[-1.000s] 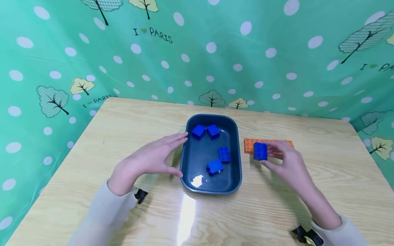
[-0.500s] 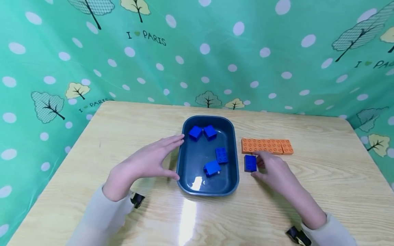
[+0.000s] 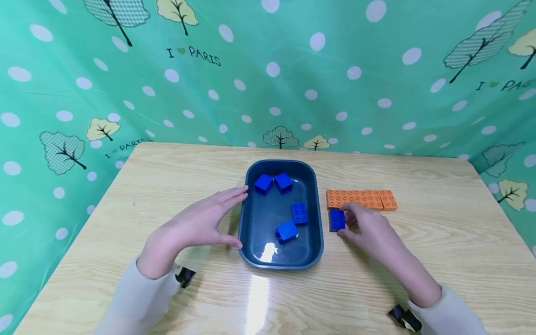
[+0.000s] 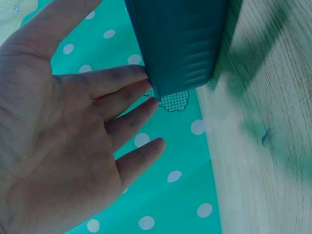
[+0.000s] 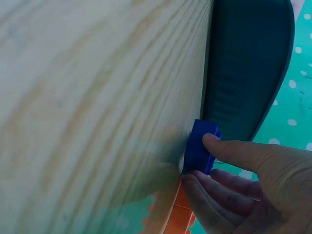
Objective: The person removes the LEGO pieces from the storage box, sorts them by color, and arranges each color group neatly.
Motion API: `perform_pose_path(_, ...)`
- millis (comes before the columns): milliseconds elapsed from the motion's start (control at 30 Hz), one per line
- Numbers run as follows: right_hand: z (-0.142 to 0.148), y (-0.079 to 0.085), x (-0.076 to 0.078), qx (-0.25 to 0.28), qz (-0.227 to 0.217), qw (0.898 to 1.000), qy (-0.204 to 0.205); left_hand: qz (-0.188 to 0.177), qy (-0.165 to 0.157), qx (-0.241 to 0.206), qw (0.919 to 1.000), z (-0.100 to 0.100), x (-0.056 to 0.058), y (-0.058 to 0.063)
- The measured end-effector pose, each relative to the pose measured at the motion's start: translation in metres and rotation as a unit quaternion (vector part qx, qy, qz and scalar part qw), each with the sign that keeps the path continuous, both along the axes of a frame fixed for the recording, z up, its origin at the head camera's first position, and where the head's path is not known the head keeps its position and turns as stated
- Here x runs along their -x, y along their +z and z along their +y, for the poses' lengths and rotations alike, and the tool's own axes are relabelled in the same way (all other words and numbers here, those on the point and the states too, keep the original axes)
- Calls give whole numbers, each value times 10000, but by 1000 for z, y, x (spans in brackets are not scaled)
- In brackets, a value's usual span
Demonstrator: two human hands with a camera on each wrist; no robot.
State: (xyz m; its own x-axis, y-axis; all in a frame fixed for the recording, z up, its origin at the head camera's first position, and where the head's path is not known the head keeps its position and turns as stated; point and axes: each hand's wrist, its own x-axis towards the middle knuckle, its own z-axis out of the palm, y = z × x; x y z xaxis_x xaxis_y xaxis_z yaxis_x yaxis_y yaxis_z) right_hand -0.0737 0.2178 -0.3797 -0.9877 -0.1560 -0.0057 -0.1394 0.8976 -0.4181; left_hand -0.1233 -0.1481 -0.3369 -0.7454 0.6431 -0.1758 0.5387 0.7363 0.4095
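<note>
one blue brick (image 3: pixel 335 220) comes down beside the orange bricks (image 3: pixel 353 199)

one second ago this brick was held in front of the orange bricks and hid part of them; now it is lower, at the near side of their left end, with studs upward. it appears to rest on the table (image 3: pixel 188 163), but whether it touches the orange is not clear to me. for the work in hand, i judge that the brick is being put in its place there. the right hand (image 3: pixel 370 228) pinches it between thumb and fingers. the left hand (image 3: pixel 201 221) is spread wide, and its fingertips touch the side of the tub (image 3: pixel 268 211).

the bricks are blocky, plastic-looking, with round studs. the dark blue tub is smooth, its corners rounded, its bottom shiny under the light; four other blue bricks (image 3: pixel 299 214) lie in it. the table has pale wood grain, and the green cloth (image 3: pixel 251 56) behind has white dots.
</note>
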Motion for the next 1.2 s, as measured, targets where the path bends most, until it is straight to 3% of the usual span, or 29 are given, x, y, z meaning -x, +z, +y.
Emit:
perform_pose_path(333,-2,-3,1,68,241,9997,-40,-49,-8,1,10000,-2,-1,1)
perform_pose_path(500,-9,14,-8,127,415,9990,-125,-54,-53,-5,10000,-1,-2,2)
perform_pose_path(700,-32,36,-12,1030,708,9916,338,-2,-31,-30,10000,-1,-2,3)
perform_pose_path(867,-57,42,-7,1472,232,9866,660,-79,15,-7,10000,-3,-4,3)
perform_pose_path(1100,-90,43,-2,990,-542,9881,1046,-109,9,-25,9999,-3,-4,2)
perform_pose_path(1200,-102,40,4,1018,-766,9851,1154,-98,8,-30,9999,-3,-4,2)
